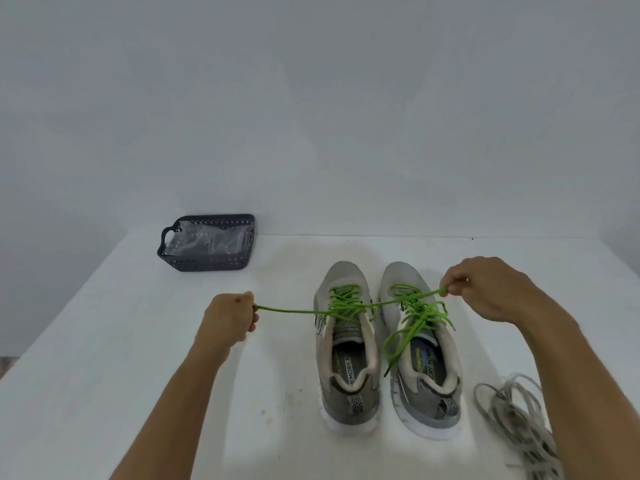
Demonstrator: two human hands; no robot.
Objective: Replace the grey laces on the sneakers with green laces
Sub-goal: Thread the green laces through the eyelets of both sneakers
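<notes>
**Ana:** Head view first, since it is the only one: where does the lace lie from each grip?

**Ben:** The green lace (346,306) of the left sneaker (346,344) runs almost level across the frame, its long axis side to side. The left hand (228,317) pinches one end well out to the left of the shoe. The right hand (485,289) pinches the other end above the right sneaker (420,344), so that strand crosses over the second shoe.

**Ana:** Both grips clamped, then?

**Ben:** Yes, fingers curled tight on the lace ends, the strand taut between them. The crossing point sits over the left sneaker's tongue, between the hands and somewhat nearer the right one. I judge this to be the tightening of a knot or first tie on that shoe.

**Ana:** And the other shoe?

**Ben:** Its green lace is threaded, with a loose loop trailing down towards the heel. It looks tied, though I cannot tell for sure.

**Ana:** Surface and room?

**Ben:** A white counter (121,341) against a plain pale wall. The grey laces (516,420) lie heaped near the right forearm, apart from the shoes. A dark basket (207,265) holding clear plastic stands at the far left edge.
</notes>
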